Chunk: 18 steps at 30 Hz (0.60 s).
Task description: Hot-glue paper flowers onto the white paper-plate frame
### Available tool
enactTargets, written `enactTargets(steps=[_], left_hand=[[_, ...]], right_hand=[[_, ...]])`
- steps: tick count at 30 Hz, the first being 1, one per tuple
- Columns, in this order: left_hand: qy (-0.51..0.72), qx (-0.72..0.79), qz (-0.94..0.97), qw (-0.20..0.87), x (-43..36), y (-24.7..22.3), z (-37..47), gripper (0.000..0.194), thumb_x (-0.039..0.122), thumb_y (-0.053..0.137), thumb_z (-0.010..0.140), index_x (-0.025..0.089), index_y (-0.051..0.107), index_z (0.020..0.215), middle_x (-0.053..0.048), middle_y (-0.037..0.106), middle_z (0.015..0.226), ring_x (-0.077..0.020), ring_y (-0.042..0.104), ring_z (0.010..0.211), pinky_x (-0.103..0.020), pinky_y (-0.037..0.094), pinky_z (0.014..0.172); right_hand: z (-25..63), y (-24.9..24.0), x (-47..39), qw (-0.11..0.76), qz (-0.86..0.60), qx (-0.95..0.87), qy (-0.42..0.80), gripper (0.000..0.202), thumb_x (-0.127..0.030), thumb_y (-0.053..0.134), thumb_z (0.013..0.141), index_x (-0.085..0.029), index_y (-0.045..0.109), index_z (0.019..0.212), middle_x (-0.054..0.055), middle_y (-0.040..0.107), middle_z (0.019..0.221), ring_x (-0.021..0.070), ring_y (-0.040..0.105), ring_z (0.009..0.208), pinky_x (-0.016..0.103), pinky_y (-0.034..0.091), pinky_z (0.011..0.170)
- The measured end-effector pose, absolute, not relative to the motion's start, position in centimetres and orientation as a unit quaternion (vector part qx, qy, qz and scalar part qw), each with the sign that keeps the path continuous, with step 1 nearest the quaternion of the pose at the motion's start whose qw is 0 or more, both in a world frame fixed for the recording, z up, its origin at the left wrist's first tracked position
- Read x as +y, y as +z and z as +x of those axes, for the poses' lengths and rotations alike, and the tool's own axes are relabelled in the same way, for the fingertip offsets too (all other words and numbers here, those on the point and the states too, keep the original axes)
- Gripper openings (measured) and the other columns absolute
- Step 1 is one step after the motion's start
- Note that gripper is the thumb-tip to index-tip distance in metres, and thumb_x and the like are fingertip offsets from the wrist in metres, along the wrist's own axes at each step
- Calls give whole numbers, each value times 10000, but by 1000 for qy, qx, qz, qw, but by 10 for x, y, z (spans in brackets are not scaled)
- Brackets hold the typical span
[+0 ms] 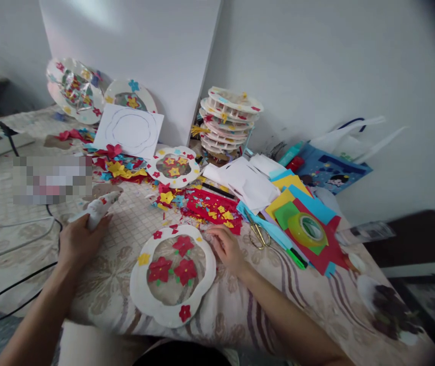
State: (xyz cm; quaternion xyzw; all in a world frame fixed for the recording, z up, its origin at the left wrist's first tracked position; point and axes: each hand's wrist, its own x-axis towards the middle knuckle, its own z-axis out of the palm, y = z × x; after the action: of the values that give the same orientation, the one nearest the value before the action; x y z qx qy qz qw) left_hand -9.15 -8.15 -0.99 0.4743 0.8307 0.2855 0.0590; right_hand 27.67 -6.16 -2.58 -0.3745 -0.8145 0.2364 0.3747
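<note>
My left hand point(82, 236) is wrapped round a white glue gun point(99, 206), whose nozzle points up and to the right over the table. In front of me lies a white scalloped paper frame point(137, 292) with a see-through middle. Three red paper flowers point(183, 272) with green leaves sit in that middle, and small red and yellow flowers dot the rim. By the frame's upper right edge is my right hand point(228, 250), its fingers drawn together as in a pinch. Whatever is between those fingertips is too small to make out.
Beyond the frame lie a red sheet with yellow paper flowers point(217, 208), loose cut-outs and a finished fan-like frame point(174, 168). Scissors point(259, 236), coloured paper point(326, 244) and a tape roll point(307, 229) are on the right. Stacked frames point(227, 122) stand behind; a black cable point(15, 279) loops left.
</note>
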Motion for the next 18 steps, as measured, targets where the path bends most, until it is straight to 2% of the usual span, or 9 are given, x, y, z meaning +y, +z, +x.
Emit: enactTargets(steps=[4,9,13,18], left_hand=[[280,837,465,63,-84,-8,-91,424,610,462,702,242,338,533,26,374,452,-155,386,466,-264,276,464],[265,839,471,65,-83,-11,-94,439,643,440,706,254,324,538,24,372,451,-172,400,472,-275,290,464],[265,838,474,52,-82,-18,-98,447,646,426,715,252,310,539,17,391,483,-172,415,488,-272,291,461],[251,856,445,83,-73,-12,-99,444,661,439,684,247,374,538,21,403,441,-170,422,462,-269,311,444]], right_hand=[[278,-30,-60,407,-412,-779,240,160,-173,441,899,-211,587,952,38,602,856,158,577,804,295,479,730],[279,-32,-60,380,-433,-769,278,123,-233,430,917,-207,550,911,-3,580,712,128,537,627,245,432,596],[279,-32,-62,352,-440,-767,308,206,-298,374,949,-214,498,808,-43,455,573,110,430,498,234,343,500],[278,-29,-61,368,-442,-758,309,315,-327,376,945,-215,410,653,-39,384,550,112,387,505,238,326,487]])
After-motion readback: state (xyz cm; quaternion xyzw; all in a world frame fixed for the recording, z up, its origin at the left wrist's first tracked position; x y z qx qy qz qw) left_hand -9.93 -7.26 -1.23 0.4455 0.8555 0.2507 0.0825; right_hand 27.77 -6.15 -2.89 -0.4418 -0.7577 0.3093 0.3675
